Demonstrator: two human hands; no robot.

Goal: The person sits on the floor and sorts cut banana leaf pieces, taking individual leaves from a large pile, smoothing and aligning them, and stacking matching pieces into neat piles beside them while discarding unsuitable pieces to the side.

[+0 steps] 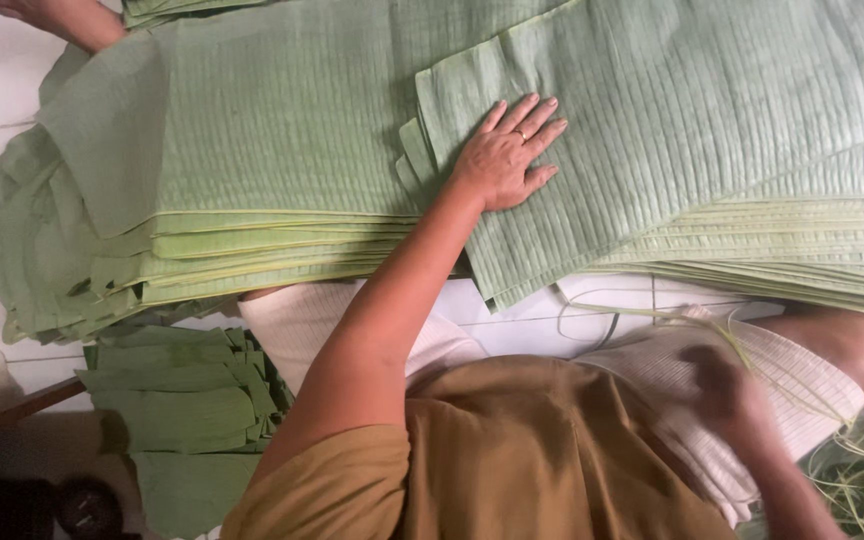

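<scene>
Hands differ: left hand lies flat, fingers spread, on the top banana leaf sheet of the leaf stack; right hand, blurred below that stack, grip unclear.

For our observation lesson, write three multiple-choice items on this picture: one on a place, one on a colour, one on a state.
1. Where does the left hand lie?
A on the leaf stack
B on a knee
C on the floor
2. What colour is the leaf stack?
A brown
B green
C red
3. How is the left hand held?
A in a fist
B flat, fingers spread
C pinching

Answers: A, the palm rests on the top sheet; B, every sheet is green; B, the fingers lie spread, palm down.
</scene>
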